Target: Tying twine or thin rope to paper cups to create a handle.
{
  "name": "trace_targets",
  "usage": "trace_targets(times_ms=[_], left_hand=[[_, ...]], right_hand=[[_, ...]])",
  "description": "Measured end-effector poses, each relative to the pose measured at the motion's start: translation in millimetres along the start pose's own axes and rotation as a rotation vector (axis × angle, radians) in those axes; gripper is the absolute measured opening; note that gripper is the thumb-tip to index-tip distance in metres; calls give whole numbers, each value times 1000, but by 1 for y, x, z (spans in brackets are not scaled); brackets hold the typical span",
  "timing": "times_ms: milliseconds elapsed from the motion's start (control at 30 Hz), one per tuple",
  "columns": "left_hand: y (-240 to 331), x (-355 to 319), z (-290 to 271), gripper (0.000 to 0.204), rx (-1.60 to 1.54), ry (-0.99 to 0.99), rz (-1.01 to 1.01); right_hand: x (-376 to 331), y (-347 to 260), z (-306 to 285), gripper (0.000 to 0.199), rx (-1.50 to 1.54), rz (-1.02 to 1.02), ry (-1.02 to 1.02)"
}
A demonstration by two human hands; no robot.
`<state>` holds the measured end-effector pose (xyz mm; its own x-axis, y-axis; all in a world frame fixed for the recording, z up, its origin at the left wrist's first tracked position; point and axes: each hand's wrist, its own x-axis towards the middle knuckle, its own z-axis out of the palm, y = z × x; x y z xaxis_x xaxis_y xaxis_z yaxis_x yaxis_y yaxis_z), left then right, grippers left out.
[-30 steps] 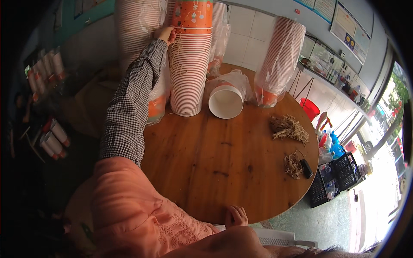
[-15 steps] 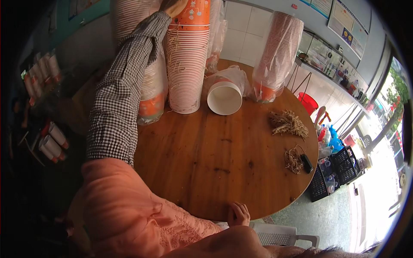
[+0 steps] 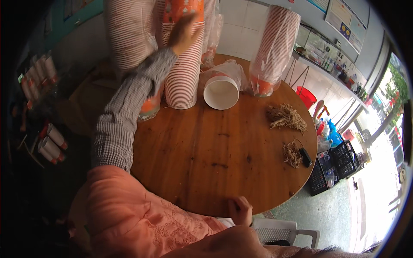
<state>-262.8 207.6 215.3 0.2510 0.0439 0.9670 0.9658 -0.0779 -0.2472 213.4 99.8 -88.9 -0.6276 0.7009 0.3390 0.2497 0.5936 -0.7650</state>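
My left arm, in a checked sleeve, reaches up to a tall stack of red-and-white striped paper tubs (image 3: pixel 183 81). Blurred by motion, my left hand (image 3: pixel 184 35) is in front of the upper part of this stack, fingers apart, with nothing visible in them. An orange printed tub (image 3: pixel 178 9) stands at the top of the stack, just beyond the fingers. Whether they touch it, I cannot tell. At the table's near edge rests my right hand (image 3: pixel 241 210), fingers curled and holding nothing that shows.
Round wooden table (image 3: pixel 193 159) bears a white-lined tub (image 3: pixel 221 92) on its side, another bagged stack (image 3: pixel 275 47), a straw-coloured fibre bundle (image 3: pixel 286 117), a smaller tangle (image 3: pixel 292 155) and a black object (image 3: pixel 305 158). Nearby are a chair (image 3: pixel 275 230) and a black crate (image 3: pixel 318 180).
My left hand has come down from the top orange tub to the stack's upper side. Pale strands on the stack's left no longer show. The whole view has shifted slightly; my right hand stays at the edge.
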Motion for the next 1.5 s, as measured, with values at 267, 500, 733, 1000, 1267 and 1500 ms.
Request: trace_targets(times_ms=[267, 500, 733, 1000, 1267, 1500], left_hand=[[89, -250, 60, 54, -216, -468, -595], [93, -305, 113, 39, -237, -214, -1089], [95, -308, 126, 26, -172, -151, -1069], [72, -323, 117, 24, -140, -328, -1119], [89, -323, 103, 48, -712, 26, -1386], [90, -335, 41, 55, -949, 90, -1798]], right_hand=[[166, 77, 23, 27, 142, 18, -225], [329, 141, 73, 30, 180, 126, 329], [414, 139, 99, 25, 243, -69, 593], [430, 132, 110, 18, 191, -21, 504], [397, 123, 88, 61, 339, -187, 332], [309, 34, 12, 34, 796, 139, -93]])
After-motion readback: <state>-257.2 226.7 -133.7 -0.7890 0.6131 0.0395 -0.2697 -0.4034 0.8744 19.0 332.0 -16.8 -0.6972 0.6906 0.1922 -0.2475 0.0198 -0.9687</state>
